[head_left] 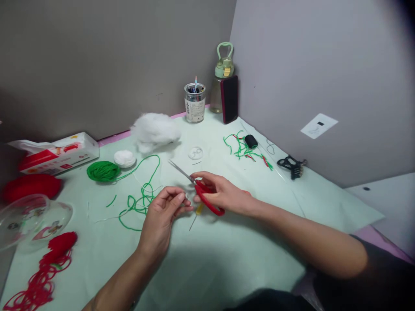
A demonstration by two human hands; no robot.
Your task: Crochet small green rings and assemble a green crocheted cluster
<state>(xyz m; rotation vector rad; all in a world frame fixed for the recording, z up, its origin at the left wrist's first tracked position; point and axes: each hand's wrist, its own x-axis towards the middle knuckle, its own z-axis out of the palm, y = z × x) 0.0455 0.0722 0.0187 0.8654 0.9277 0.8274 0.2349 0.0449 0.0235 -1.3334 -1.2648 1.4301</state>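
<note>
My right hand [220,192] is closed round the red handles of a pair of scissors [207,198], whose blades point up and to the left, slightly apart. Close beside it, my left hand [167,205] pinches a small whitish piece [186,196] between thumb and fingers; most of it is hidden, so its kind is unclear. A yellow-handled crochet hook [198,210] lies on the table just below the two hands. Loose green yarn [142,203] lies in loops left of my left hand, running back to a green yarn ball [103,171]. Thin white yarn [110,219] crosses it.
White stuffing [155,131], a white yarn ball [125,159] and a tissue pack [65,151] lie at the back left. Red yarn [42,272] and a clear plastic container [52,220] are at left. A pen cup [195,108], bottle [216,93], phone [229,99] and hair clip [293,166] stand or lie farther back.
</note>
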